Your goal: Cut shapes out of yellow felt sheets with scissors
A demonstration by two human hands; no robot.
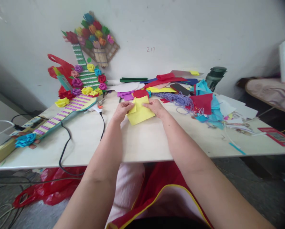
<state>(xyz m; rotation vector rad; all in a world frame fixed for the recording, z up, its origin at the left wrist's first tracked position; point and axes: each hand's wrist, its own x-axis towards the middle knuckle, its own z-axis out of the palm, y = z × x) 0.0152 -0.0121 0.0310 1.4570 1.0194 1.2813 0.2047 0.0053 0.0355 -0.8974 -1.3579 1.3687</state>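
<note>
A yellow sheet of felt or paper [140,114] lies on the white table [144,140] in front of me, partly folded at its upper left corner. My left hand [122,110] pinches the sheet's left edge where the fold lies. At the sheet's upper right edge my right hand [156,107] has its fingers curled and pressed onto it. Both forearms reach out over the table's near edge.
Coloured felt pieces [204,101], purple yarn [178,99] and a dark phone [180,89] crowd the back right. A long striped craft with paper flowers [68,108] and a glue gun with a black cord [66,140] lie left. A green bottle [215,76] stands by the wall.
</note>
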